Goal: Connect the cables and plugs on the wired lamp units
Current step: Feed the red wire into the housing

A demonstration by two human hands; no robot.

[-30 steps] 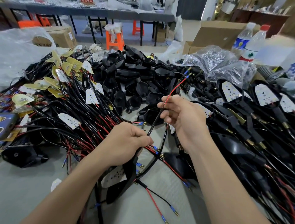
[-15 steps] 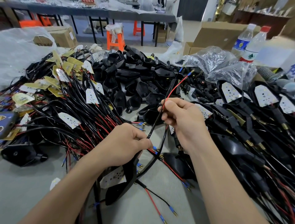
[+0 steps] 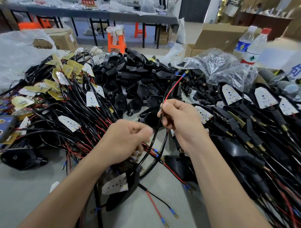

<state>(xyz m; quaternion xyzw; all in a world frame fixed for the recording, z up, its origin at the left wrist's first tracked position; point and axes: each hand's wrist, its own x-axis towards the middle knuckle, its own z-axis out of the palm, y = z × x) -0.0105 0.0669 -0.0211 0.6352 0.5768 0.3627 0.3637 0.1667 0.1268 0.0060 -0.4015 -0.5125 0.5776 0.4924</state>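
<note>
Just in front of the heap of black housings [image 3: 130, 84], the right hand [image 3: 182, 123] is pinching a red-and-black lead [image 3: 174, 88] tight, while the blurred left hand [image 3: 128, 141] is curling beside it, its grip impossible to tell. Right of the heap, housed lamp units [image 3: 232, 95] are lying in rows; left of it, a tangle of bare wired boards [image 3: 69, 123] is waiting, suggesting much connecting is remaining.

red sign [image 3: 88, 2], reads 不合格区
</note>
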